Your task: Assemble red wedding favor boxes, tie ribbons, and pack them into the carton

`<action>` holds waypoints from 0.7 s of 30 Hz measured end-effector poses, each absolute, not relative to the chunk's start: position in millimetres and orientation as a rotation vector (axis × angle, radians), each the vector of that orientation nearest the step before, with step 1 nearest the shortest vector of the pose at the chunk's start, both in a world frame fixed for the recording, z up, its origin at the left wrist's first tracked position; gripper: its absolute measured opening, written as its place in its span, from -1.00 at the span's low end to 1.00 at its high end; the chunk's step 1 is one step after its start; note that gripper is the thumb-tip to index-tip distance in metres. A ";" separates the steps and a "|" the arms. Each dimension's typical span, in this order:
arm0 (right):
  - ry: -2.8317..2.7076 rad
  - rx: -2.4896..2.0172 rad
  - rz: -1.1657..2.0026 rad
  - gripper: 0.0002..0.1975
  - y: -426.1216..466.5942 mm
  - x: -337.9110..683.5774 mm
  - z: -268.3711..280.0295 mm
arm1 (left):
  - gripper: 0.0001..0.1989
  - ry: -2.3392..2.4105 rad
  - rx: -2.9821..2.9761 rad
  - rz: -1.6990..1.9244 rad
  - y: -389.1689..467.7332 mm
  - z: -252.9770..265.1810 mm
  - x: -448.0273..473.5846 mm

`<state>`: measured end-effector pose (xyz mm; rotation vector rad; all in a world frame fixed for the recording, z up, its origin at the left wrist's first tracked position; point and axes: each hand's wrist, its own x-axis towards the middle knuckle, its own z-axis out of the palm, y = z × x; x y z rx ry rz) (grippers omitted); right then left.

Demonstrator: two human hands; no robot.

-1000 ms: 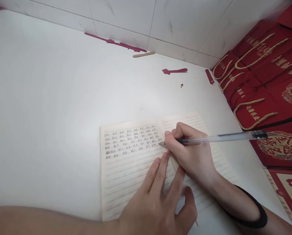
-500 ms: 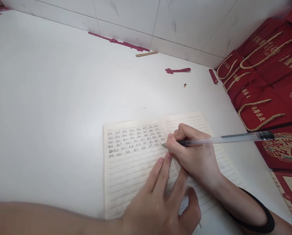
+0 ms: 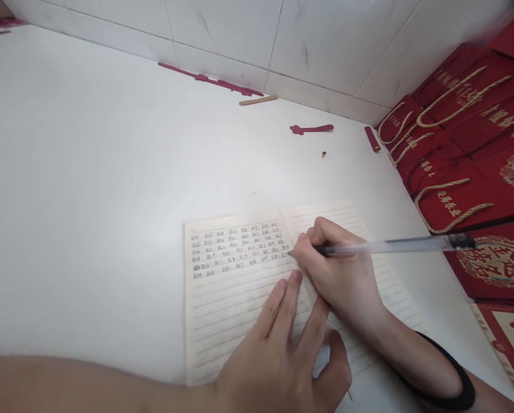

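An open lined notebook [image 3: 222, 327] lies on the white table, with several rows of handwritten numbers across the top of its left page. My right hand [image 3: 347, 269] grips a clear pen with a black grip and cap end [image 3: 394, 245]. The pen's tip touches the left page at the end of the lowest written row, near the centre fold. My left hand [image 3: 283, 355] rests on the notebook below the writing, fingers stretched and apart, its fingertips close to the right hand. A black band [image 3: 466, 378] circles my right forearm.
Red paper bags [image 3: 467, 155] with gold rope handles stand along the right side. By the tiled wall [image 3: 222, 34] lie dark-red strips [image 3: 214, 80] and a flat wooden stick [image 3: 259, 100]. Another dark-red piece [image 3: 312, 129] and a small dark-red bar [image 3: 372, 139] lie beyond the notebook.
The pen tip has moved slightly right, and the last number in the lowest row shows more strokes. My left hand stays in place; the view has shifted a little.
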<state>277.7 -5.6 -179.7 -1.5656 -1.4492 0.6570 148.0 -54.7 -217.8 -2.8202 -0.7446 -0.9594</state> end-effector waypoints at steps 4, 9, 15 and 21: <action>-1.189 -1.430 0.877 -0.67 -4.3 286.7 -180.9 | -0.77 -0.731 -2.816 -0.970 -55.1 -220.1 149.4; -0.783 -1.251 1.036 -0.62 10.8 305.3 -180.4 | -0.76 -0.709 -2.798 -1.001 -53.5 -223.2 149.5; -0.704 -1.323 0.842 -0.53 34.2 325.0 -188.4 | -0.76 -0.606 -2.565 -1.113 -44.3 -242.3 153.0; -0.837 -1.403 0.640 -0.40 41.9 333.1 -198.8 | -0.81 -0.868 -2.376 -1.319 -43.1 -277.5 168.1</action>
